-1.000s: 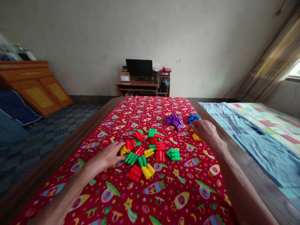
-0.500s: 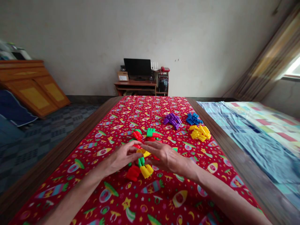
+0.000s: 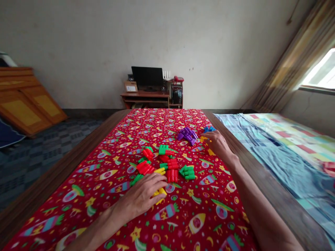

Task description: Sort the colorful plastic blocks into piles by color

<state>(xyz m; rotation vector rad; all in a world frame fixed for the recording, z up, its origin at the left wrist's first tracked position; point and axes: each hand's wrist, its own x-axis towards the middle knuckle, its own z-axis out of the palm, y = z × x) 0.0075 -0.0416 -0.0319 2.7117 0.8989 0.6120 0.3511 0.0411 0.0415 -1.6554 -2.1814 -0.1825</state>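
Note:
My left hand (image 3: 146, 190) lies low over the near side of a mixed group of plastic building blocks, fingers stretched out. It covers part of some yellow blocks (image 3: 160, 192) that show beside its fingers and thumb. Close by are red blocks (image 3: 172, 175) and a green block cluster (image 3: 187, 172). My right hand (image 3: 219, 142) reaches over the yellow pile (image 3: 210, 152) at the table's right side, hiding most of it. At its fingertips a yellow building block (image 3: 204, 138) appears pinched; the grip is partly hidden.
Purple blocks (image 3: 187, 135) form a pile left of my right hand, with blue blocks (image 3: 209, 129) just behind it. A red patterned cloth (image 3: 167, 122) covers the wooden-edged table. To the right is a bed (image 3: 274, 150); a desk (image 3: 146, 94) with a monitor stands beyond.
My right hand has moved from the mixed blocks to the yellow pile at the right. My left hand has stayed near the group, now flatter and lower. The view has turned slightly right.

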